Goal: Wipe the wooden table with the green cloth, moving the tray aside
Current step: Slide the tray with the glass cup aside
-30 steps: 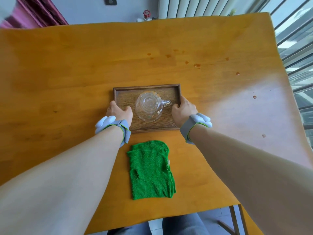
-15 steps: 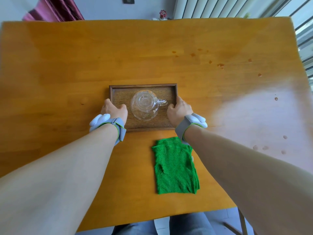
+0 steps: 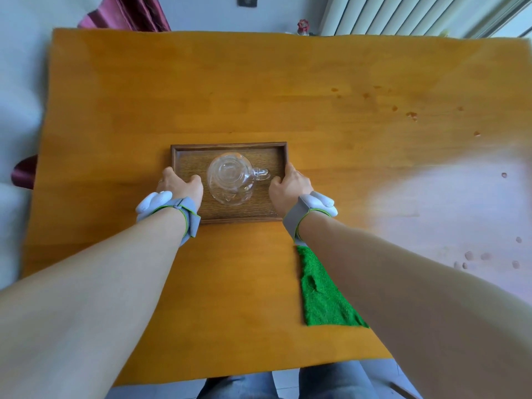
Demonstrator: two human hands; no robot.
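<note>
Gripping the dark wooden tray (image 3: 227,147) at mid-frame, we have our left hand (image 3: 179,184) curled over its left rim and our right hand (image 3: 290,186) curled over its right rim, thumbs lying inside on the tray floor. Whether the tray is lifted or resting on the wooden table (image 3: 230,82) we cannot tell. On the tray sits a clear glass teapot (image 3: 231,178), seen from above, its handle pointing toward the right hand — near the thumb but not touching it.

Each wrist carries a grey strap (image 3: 188,217) edged in green, with a white device mounted on the outer side.

The green cloth (image 3: 322,295) lies flat on the table at lower right of the frame, just below the tray's near right corner and partly hidden under our right forearm.

Small dark spots (image 3: 411,114) dot the table at upper right, and more droplets (image 3: 469,256) sit in the pale glare at right. Beyond the table's far edge — top of the frame — we see a maroon curtain (image 3: 126,12) at upper left and a white radiator (image 3: 403,15) at upper right.
</note>
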